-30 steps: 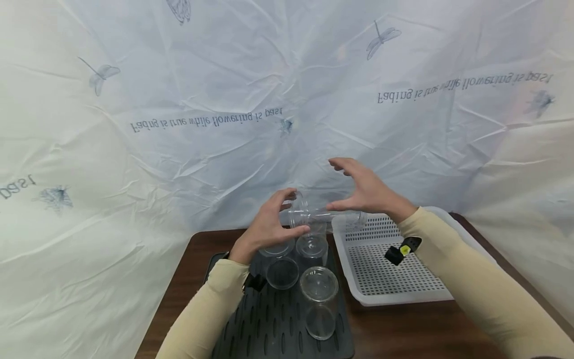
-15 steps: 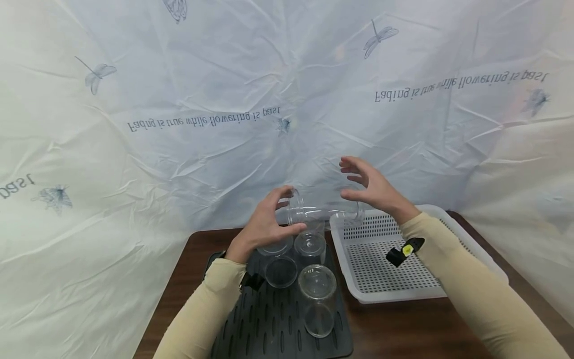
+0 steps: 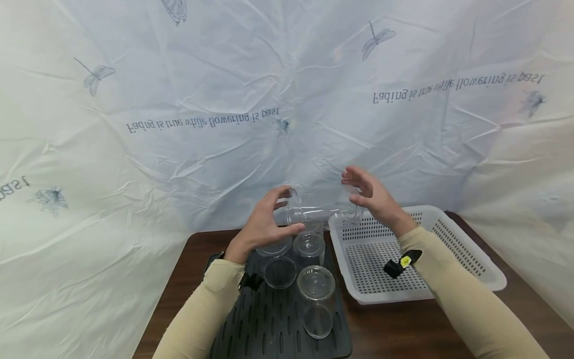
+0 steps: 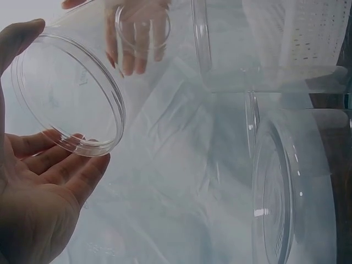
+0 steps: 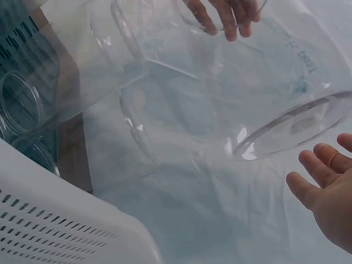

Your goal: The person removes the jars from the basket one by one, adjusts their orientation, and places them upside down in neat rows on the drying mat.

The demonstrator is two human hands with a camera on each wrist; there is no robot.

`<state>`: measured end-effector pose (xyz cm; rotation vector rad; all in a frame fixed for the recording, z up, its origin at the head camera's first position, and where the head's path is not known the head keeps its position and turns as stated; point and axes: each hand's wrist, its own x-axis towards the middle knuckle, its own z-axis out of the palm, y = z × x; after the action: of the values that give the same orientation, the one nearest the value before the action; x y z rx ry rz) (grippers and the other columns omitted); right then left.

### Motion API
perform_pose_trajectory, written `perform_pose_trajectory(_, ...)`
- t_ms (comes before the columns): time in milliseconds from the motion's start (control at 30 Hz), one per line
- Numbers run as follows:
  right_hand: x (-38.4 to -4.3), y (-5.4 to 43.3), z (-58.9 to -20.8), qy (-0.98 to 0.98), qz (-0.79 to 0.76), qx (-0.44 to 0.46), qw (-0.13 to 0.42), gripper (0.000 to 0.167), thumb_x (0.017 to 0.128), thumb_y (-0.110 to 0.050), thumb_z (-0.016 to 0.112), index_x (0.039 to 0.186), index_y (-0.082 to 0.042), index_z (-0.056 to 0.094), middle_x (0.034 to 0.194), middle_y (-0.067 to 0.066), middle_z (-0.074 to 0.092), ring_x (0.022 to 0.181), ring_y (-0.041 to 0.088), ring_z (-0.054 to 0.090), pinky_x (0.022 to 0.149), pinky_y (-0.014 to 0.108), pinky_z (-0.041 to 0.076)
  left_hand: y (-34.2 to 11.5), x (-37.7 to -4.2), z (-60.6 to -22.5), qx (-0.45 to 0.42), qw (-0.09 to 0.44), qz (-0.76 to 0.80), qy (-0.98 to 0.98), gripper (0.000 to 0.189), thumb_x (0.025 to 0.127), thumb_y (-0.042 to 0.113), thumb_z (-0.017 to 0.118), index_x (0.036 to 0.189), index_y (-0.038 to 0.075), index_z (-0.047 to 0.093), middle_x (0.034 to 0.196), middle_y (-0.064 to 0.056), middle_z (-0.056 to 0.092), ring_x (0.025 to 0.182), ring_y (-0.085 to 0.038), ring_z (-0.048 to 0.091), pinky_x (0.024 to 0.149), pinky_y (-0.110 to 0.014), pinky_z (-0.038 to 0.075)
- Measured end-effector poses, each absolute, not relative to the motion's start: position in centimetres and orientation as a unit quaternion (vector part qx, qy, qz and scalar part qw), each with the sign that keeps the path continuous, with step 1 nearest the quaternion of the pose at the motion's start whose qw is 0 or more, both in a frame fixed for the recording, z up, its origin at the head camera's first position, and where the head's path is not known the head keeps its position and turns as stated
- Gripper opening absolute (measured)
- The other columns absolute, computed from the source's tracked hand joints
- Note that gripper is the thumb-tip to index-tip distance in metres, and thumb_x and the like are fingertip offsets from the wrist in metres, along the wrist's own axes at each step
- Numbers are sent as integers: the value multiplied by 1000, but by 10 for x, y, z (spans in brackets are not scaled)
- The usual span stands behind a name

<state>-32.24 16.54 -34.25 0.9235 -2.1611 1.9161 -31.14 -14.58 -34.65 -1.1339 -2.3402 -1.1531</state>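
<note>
My left hand grips a clear jar by its rimmed end, thumb below and fingers above in the head view. The jar lies sideways in the air, its other end toward the right. In the left wrist view the open mouth of the jar faces the left palm. My right hand is beside the jar's far end, fingers loosely bent. The right wrist view has the right fingertips close to the jar's base, with a small gap between them.
Several clear jars, one of them at the front, stand on a dark slotted drying mat. A white perforated basket is right of the mat on the brown table. A printed white sheet hangs behind.
My right hand has moved right, from over the jar's side to beside its far end. The left hand keeps its grip, and the jar stays almost in place.
</note>
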Motion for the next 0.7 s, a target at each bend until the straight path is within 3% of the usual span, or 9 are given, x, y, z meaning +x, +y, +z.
perform_pose_trajectory(67,-321,165,-347,-706,641,296,51,80,93,-23,67,154,-2,21,147,16,36,138,38,31,99,24,43,-146,-312,-347,-396,149,-402,-812,87,77,30,84,147,9,37,139,-10,48,129,-22,48,104,-37,47)
perform_pose_trajectory(267,-321,162,-359,-672,678,293,49,96,90,-35,71,156,-4,9,156,26,20,145,41,18,117,45,28,-147,-310,-346,-393,148,-404,-813,87,77,30,84,147,10,37,140,-8,47,130,-26,48,105,-38,47)
perform_pose_trajectory(367,-320,158,-366,-648,701,295,41,99,89,-37,71,156,-3,7,157,27,16,143,40,23,117,41,31,-147,-309,-345,-390,146,-406,-814,87,77,30,83,148,10,36,140,-8,47,130,-25,48,105,-36,46)
perform_pose_trajectory(500,-317,153,-374,-615,732,292,26,100,89,-39,71,156,-3,6,157,28,15,136,29,37,108,27,40,-147,-309,-343,-385,149,-408,-814,87,77,30,84,147,11,37,140,-6,47,129,-21,48,105,-34,46)
perform_pose_trajectory(700,-314,149,-384,-561,774,293,11,107,85,-40,76,157,-5,5,154,31,14,132,22,44,105,25,44,-147,-309,-343,-380,153,-402,-819,88,76,31,84,148,11,36,140,-7,47,129,-21,48,105,-34,46)
